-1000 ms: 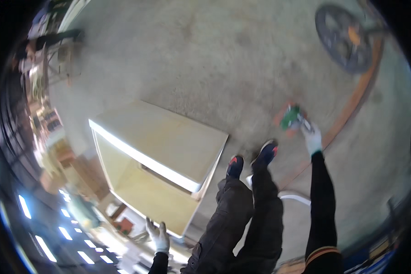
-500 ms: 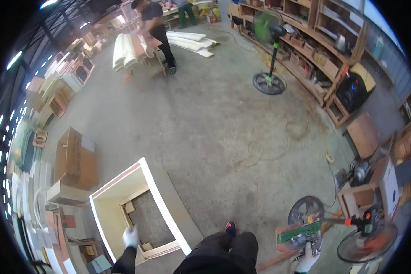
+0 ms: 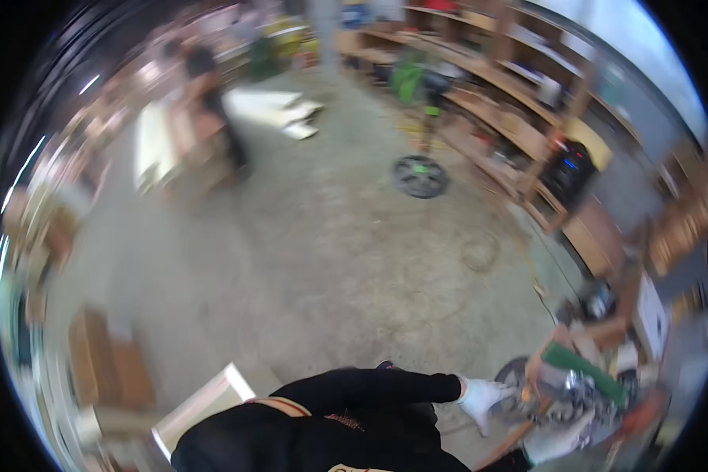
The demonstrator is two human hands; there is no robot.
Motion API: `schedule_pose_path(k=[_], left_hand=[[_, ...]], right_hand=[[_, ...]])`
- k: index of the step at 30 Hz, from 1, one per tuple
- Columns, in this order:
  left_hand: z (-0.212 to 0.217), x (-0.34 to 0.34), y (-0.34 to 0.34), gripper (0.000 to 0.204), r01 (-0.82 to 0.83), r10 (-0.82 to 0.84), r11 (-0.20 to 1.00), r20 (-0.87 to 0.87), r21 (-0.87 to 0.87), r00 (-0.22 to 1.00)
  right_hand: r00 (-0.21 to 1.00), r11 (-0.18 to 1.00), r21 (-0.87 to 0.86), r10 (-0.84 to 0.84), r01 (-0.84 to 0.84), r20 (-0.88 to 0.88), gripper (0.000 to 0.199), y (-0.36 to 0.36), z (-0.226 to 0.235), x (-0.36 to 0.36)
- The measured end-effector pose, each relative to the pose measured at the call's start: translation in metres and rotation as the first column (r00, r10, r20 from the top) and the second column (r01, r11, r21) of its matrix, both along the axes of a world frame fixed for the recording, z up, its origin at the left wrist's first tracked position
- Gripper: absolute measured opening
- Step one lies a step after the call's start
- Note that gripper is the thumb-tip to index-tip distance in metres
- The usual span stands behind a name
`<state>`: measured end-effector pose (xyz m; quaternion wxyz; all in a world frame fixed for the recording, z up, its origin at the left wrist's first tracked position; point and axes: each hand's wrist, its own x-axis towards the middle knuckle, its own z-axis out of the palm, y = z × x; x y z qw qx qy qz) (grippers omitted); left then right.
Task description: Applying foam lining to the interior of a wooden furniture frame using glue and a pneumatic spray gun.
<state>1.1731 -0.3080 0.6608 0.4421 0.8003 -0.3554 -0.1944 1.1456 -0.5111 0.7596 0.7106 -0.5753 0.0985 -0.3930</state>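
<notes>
My left arm crosses in front of my body, and my left hand (image 3: 484,401), in a white glove, reaches to the right with its fingers and thumb apart. It is empty and beside a cluster of grey metal tools (image 3: 578,397). At the lower right my right hand (image 3: 560,442), also gloved in white, lies against the near side of that cluster. Blur and the tools hide its fingers, so any hold is unclear. A green strip-like piece (image 3: 586,370) lies along the far side of the tools. Their exact kind is too blurred to name.
The white-edged cabinet frame (image 3: 204,409) stands at lower left, partly behind my arm, near a cardboard box (image 3: 110,362). Ahead are a standing fan (image 3: 421,175), wooden shelves (image 3: 503,102) and a blurred person (image 3: 212,102) at a bench. A cable lies on the floor.
My left hand has left the cabinet frame and swung across to the tools at the right. My view has turned, so the surroundings shift and blur. My right hand stays by the tools.
</notes>
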Motion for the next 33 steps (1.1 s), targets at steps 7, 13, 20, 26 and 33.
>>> schedule_pose_path(k=[7,13,20,26,33], left_hand=[[-0.029,0.050,0.052,0.041,0.264,-0.270,0.962,-0.100,-0.070,0.958],[-0.169,0.116,0.183,0.039,0.474,-0.474,0.880,0.053,0.012,0.879],[-0.244,0.244,0.358,0.025,0.625,-0.697,0.644,0.002,0.442,0.717],[-0.276,0.311,0.420,0.023,0.609,-0.524,0.688,-0.312,0.394,0.793],[-0.244,0.227,0.469,0.041,0.848,-0.774,0.348,-0.388,0.401,0.501]], right_hand=[[0.875,0.875,-0.051,-0.483,0.481,-0.036,0.036,0.179,0.056,-0.006],[0.593,0.591,0.106,-0.805,0.800,0.009,0.032,0.335,0.070,-0.097],[0.056,0.023,0.108,-0.950,0.994,-0.306,0.039,0.545,0.050,-0.212],[-0.392,-0.428,-0.053,-0.765,0.902,-0.512,0.027,0.693,0.011,-0.267],[-0.611,-0.606,-0.191,-0.624,0.772,-0.487,0.026,0.796,0.001,-0.358]])
